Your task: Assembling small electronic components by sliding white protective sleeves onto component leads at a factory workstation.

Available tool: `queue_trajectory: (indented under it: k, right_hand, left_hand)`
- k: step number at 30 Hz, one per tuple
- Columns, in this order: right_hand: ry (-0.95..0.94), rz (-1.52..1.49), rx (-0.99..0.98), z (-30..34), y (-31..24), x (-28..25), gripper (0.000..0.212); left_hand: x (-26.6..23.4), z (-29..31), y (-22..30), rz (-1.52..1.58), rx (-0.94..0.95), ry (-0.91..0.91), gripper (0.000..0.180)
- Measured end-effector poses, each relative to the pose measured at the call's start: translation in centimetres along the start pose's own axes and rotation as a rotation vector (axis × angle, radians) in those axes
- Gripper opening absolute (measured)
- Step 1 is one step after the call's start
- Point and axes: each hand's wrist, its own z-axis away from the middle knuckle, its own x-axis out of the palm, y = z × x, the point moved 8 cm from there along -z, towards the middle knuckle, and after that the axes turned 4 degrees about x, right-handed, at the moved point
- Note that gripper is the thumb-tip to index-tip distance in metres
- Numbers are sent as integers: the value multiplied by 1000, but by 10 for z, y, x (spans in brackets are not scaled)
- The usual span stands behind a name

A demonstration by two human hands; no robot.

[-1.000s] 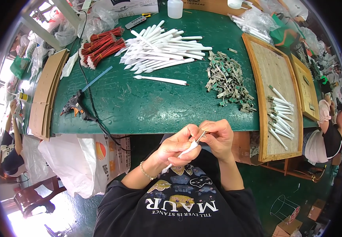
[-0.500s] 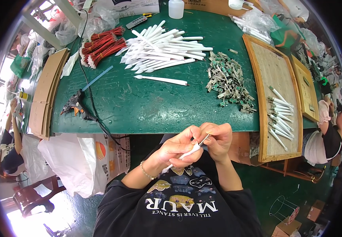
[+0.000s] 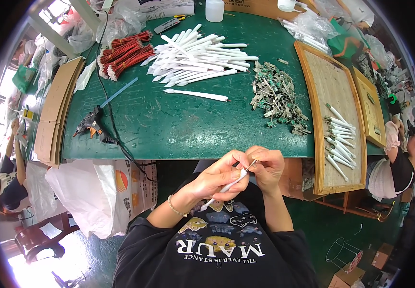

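Note:
My left hand (image 3: 219, 178) is closed round a white candle-shaped tube (image 3: 211, 202), held slantwise in front of my chest with its pointed tip down to the left. At the tube's upper end my right hand (image 3: 268, 169) pinches a thin metal strip (image 3: 252, 164), which meets or enters that end; the fingers partly hide the joint. On the green table (image 3: 169, 129) lies one similar loose tube (image 3: 195, 95), and behind it a large pile of white tubes (image 3: 200, 55). Right of these is a heap of small metal-and-green circuit pieces (image 3: 279, 96).
A glue gun (image 3: 92, 126) with a blue glue stick and black cable lies at the left, near red wire bundles (image 3: 126, 57) and stacked cardboard (image 3: 59, 110). At the right, a wooden-framed tray (image 3: 319, 120) holds several white tubes. A white bottle (image 3: 214, 10) stands at the back.
The tube in my left hand has shifted slightly, and more of its pointed lower end shows. My right hand has moved a little up and right, still pinching the metal strip.

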Motion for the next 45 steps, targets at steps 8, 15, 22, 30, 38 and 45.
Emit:
queue_trajectory:
  k: [8, 15, 22, 30, 38, 45]
  right_hand:
    - [-97, 293, -75, -3, -22, 4, 26]
    - [-121, 75, 131, -5, -24, 8, 23]
    - [-42, -104, 213, -8, -17, 9, 20]
    - [-79, -108, 240, -15, -10, 7, 19]
    - [-104, 33, 187, -21, -17, 10, 18]
    - [-232, 138, 88, -28, -29, 14, 19]
  left_hand:
    - [5, 7, 2, -97, -32, -35, 20]
    - [11, 7, 2, -103, -41, -87, 19]
    - [8, 2, 3, 36, -71, -115, 22]
    - [4, 0, 7, 85, -53, -133, 22]
    - [1, 3, 11, 35, -39, -66, 22]
    - [9, 5, 10, -11, -73, -90, 24]
